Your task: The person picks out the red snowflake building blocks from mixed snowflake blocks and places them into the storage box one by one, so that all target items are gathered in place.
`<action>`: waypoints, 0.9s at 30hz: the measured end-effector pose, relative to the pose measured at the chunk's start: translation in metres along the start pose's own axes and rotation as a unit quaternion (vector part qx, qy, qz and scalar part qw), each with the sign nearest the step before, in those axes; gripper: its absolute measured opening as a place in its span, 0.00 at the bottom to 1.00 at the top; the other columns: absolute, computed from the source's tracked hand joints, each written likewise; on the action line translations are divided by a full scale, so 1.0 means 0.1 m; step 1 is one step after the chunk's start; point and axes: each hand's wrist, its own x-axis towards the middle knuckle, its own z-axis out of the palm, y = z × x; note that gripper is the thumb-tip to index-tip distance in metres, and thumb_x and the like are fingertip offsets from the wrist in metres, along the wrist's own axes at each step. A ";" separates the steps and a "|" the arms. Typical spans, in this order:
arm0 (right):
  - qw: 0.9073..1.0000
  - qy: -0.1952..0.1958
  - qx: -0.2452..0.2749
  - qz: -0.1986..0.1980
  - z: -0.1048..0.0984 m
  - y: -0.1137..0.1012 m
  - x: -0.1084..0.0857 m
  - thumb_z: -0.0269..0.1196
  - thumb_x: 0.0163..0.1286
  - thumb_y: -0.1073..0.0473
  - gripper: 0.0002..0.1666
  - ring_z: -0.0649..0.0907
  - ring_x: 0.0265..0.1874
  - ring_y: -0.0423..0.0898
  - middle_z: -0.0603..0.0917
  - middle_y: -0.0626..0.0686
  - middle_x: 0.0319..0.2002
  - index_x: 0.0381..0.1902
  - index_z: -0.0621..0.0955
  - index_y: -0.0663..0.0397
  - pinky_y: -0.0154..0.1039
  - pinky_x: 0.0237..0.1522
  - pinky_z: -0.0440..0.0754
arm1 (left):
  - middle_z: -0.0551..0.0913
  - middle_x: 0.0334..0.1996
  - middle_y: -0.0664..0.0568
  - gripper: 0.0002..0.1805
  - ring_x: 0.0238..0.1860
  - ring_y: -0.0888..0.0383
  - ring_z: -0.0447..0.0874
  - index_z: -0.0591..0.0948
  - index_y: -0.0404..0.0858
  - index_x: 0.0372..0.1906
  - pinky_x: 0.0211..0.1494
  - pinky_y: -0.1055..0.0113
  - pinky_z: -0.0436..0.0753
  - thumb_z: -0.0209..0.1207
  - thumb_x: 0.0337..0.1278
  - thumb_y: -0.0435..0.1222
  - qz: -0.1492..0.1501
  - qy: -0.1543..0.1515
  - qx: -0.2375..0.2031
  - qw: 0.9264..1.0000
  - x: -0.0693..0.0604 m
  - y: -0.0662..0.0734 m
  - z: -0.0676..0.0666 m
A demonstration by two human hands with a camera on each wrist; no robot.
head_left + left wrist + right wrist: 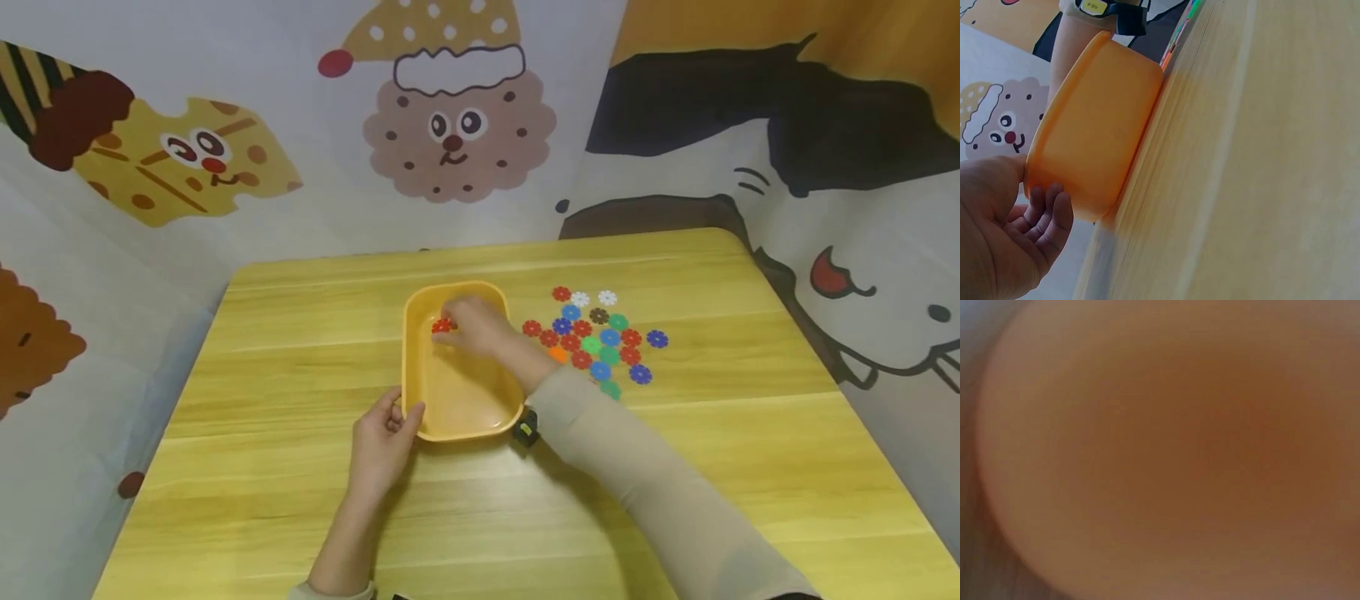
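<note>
- L hand (pixel 382 446) is pinching the tray (pixel 467 398) at its near-L edge, thumb on rim, fingers curling vs. outer wall.
- R hand (pixel 474 325) is reaching inside, fingers curving by red disc(s) (pixel 441 325); can't tell if gripping, R wrist cam too blurry.
- Tray is sitting on surface (pixel 285 375).
- Progress, prob. early: only red is showing in tray; approx. 2 doz. mixed-colour discs (pixel 591 344) are lying outside, R side.

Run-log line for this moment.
left hand: grips plastic tray | right hand: inside tray, by red snowflake disc | multicolored snowflake discs: on table
</note>
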 end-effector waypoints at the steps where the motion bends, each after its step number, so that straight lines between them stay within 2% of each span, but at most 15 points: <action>1: 1.000 -0.008 -0.002 0.006 0.01 0.00 0.01 0.69 0.68 0.44 0.19 0.79 0.31 0.45 0.82 0.49 0.32 0.40 0.82 0.55 0.38 0.36 0.78 | 0.76 0.21 0.51 0.19 0.20 0.60 0.74 0.82 0.32 0.58 0.22 0.71 0.74 0.66 0.66 0.36 0.000 -0.001 -0.001 1.000 0.00 0.00 0.00; 4: 0.999 -0.029 -0.012 0.022 0.04 0.00 0.02 0.68 0.69 0.43 0.19 0.77 0.29 0.44 0.79 0.48 0.29 0.39 0.82 0.53 0.37 0.33 0.76 | 0.76 0.21 0.51 0.19 0.20 0.59 0.73 0.82 0.33 0.58 0.22 0.71 0.73 0.65 0.66 0.37 0.001 -0.002 -0.006 1.000 -0.01 0.01 0.01; 7: 0.999 -0.035 -0.008 0.034 0.07 0.01 0.03 0.67 0.70 0.43 0.22 0.80 0.32 0.45 0.83 0.50 0.33 0.45 0.83 0.56 0.38 0.38 0.80 | 0.76 0.22 0.51 0.19 0.20 0.59 0.72 0.82 0.33 0.58 0.22 0.71 0.73 0.65 0.66 0.37 0.007 -0.003 -0.009 1.000 -0.02 0.01 0.02; 12: 0.999 -0.024 0.029 0.032 0.05 0.04 0.02 0.66 0.71 0.46 0.30 0.85 0.45 0.50 0.86 0.57 0.46 0.61 0.79 0.62 0.43 0.50 0.82 | 0.76 0.22 0.52 0.19 0.20 0.59 0.72 0.81 0.32 0.58 0.22 0.71 0.73 0.65 0.66 0.36 0.011 0.001 -0.003 1.000 -0.02 0.01 0.02; 15: 0.998 -0.004 0.054 0.027 -0.01 0.05 -0.01 0.65 0.73 0.46 0.31 0.84 0.47 0.50 0.85 0.56 0.48 0.63 0.78 0.62 0.43 0.52 0.81 | 0.76 0.22 0.52 0.20 0.20 0.59 0.72 0.81 0.32 0.59 0.22 0.71 0.73 0.66 0.66 0.37 0.008 0.008 0.003 1.000 -0.02 0.02 0.02; 18: 0.998 0.032 0.059 0.012 -0.05 0.09 -0.06 0.65 0.73 0.46 0.29 0.82 0.43 0.47 0.84 0.54 0.44 0.62 0.79 0.60 0.42 0.50 0.80 | 0.76 0.21 0.52 0.22 0.20 0.59 0.72 0.81 0.30 0.59 0.23 0.71 0.73 0.66 0.65 0.36 0.008 0.015 0.010 1.000 -0.01 0.02 0.02; 21: 0.996 0.070 0.058 -0.013 -0.09 0.17 -0.11 0.65 0.72 0.47 0.27 0.81 0.34 0.45 0.84 0.52 0.41 0.60 0.81 0.60 0.40 0.43 0.80 | 0.76 0.21 0.51 0.22 0.21 0.59 0.72 0.80 0.29 0.59 0.23 0.72 0.73 0.66 0.65 0.36 0.010 0.023 0.017 1.000 -0.01 0.01 0.02; 24: 0.992 0.103 0.067 -0.037 -0.13 0.23 -0.16 0.66 0.72 0.49 0.25 0.78 0.27 0.43 0.84 0.52 0.38 0.58 0.82 0.62 0.37 0.36 0.78 | 0.76 0.21 0.51 0.21 0.21 0.59 0.72 0.81 0.29 0.58 0.23 0.72 0.73 0.65 0.66 0.36 0.009 0.029 0.019 0.999 -0.01 0.01 0.02; 27: 0.986 0.134 0.082 -0.053 -0.18 0.29 -0.23 0.66 0.72 0.52 0.24 0.76 0.24 0.42 0.84 0.53 0.37 0.57 0.82 0.64 0.36 0.31 0.77 | 0.76 0.21 0.51 0.20 0.21 0.59 0.72 0.81 0.29 0.58 0.23 0.72 0.72 0.65 0.66 0.35 0.006 0.031 0.017 0.999 -0.01 0.00 0.02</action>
